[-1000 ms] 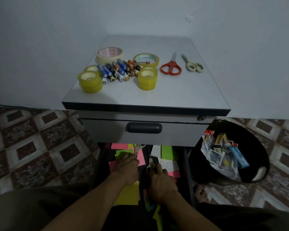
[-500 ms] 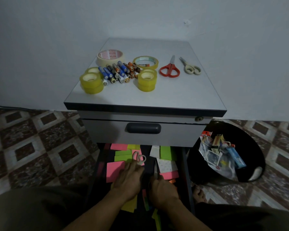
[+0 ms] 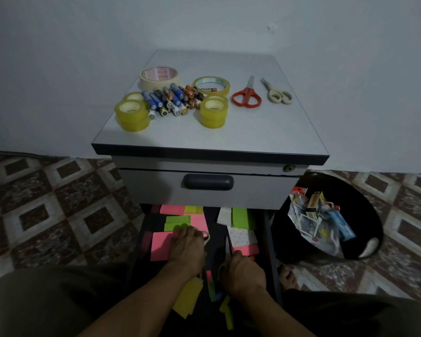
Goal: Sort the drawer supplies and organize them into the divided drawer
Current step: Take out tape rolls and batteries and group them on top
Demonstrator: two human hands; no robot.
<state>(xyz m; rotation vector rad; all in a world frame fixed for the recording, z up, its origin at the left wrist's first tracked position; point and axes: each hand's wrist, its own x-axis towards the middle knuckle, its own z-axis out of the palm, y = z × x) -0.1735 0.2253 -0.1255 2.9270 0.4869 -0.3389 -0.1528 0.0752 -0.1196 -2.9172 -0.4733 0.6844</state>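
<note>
Pink, green and yellow square paper notes (image 3: pixel 161 246) filled the dark drawer (image 3: pixel 216 222); the right hand (image 3: pixel 244 271) gripped thin-bladed scissors (image 3: pixel 227 244), while the left hand (image 3: pixel 187 246) lay on a note, its grip unclear.

Single head-worn wide-angle view, aimed forward and steeply downward from above the person's lap. The open drawer (image 3: pixel 216 222) lay nearest, at the lower edge; the cabinet top (image 3: pixel 253 132) sat mid-frame, the wall (image 3: pixel 83 57) beyond.
</note>
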